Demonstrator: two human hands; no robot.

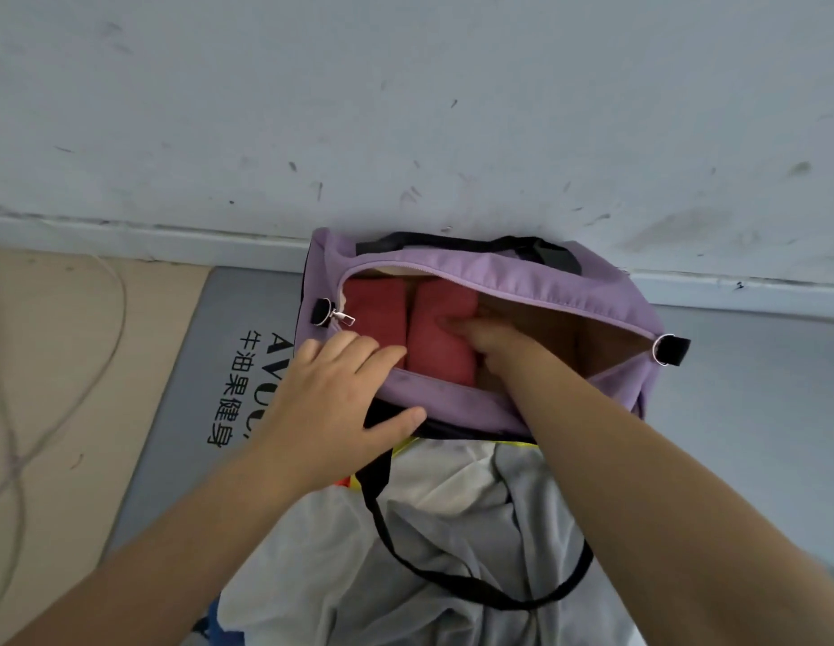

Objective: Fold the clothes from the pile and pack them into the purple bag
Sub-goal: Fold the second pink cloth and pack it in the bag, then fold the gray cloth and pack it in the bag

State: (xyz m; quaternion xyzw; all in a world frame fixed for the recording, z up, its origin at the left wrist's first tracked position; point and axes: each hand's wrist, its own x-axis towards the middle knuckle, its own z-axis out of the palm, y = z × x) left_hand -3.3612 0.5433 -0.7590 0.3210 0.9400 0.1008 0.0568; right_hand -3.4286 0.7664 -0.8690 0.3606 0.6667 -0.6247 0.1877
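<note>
A: From the head camera, where was the purple bag (pixel 475 272)?

B: It lay on a grey mat (pixel 210 366) against the white wall (pixel 405 109), its zip open. A zipper pull (pixel 342 318) hung at its left end, and a metal ring with a black tab (pixel 669 349) showed at its right end.

A: What was inside?

B: Two folded red garments. The left red piece (pixel 375 310) sat by the zipper end; the right red piece (pixel 440 347) lay just beside it, touching it. The right half of the bag showed only its tan lining (pixel 568 333).

A: And the hands?

B: The left hand (pixel 331 403) was spread, with straight fingers resting on the bag's near rim and the thumb lying against its front side. The right hand (pixel 489 338) reached into the opening, its fingers pressing against the right red piece; whether they curled round the cloth or only pushed it, I could not tell.

A: Where was the pile?

B: The pile of clothes (pixel 452 529), mostly grey and white cloth, lay just in front of the bag, between the two forearms. One black bag strap (pixel 452 580) looped over it. A bit of yellow and red fabric (pixel 354 480) peeked out near the left wrist.

A: Anything else?

B: A thin cord (pixel 102 342) curved over the tan floor (pixel 56 412) at the left.
</note>
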